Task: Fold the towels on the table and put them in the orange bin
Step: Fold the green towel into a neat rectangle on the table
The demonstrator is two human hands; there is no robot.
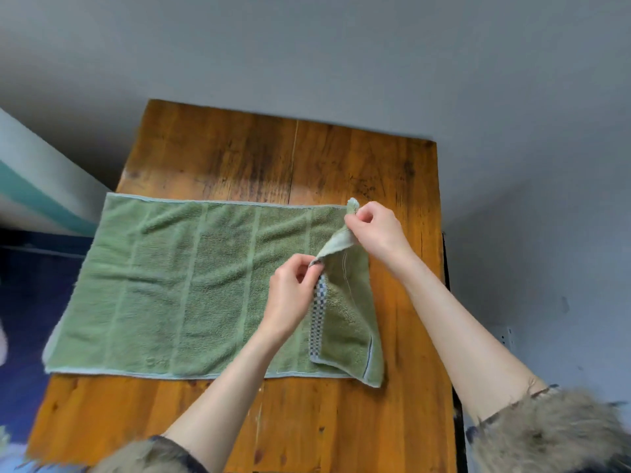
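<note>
one green towel (pixel 191 285) lies spread flat across the wooden table (pixel 341 158), its long side running left to right, and its left end hangs a little over the table edge. we hold its right end with both hands. our left hand (pixel 290 295) pinches the short edge between thumb and fingers, and our right hand (pixel 374 230) pinches the far right corner and lifts it up, so the right end is turned over onto the rest of the cloth.

we judge the towel as soft, light and limp. it will bend and sag wherever it is not supported, so it is best to take it at the two corners of one short edge and keep that edge tight between the hands. it is terry cloth, so it should not slip from the fingers.

the cloth is moss green with paler stripes across it and a pale hem. a checked blue and white band (pixel 317 322) shows near the turned end. we do not see the orange bin.
</note>
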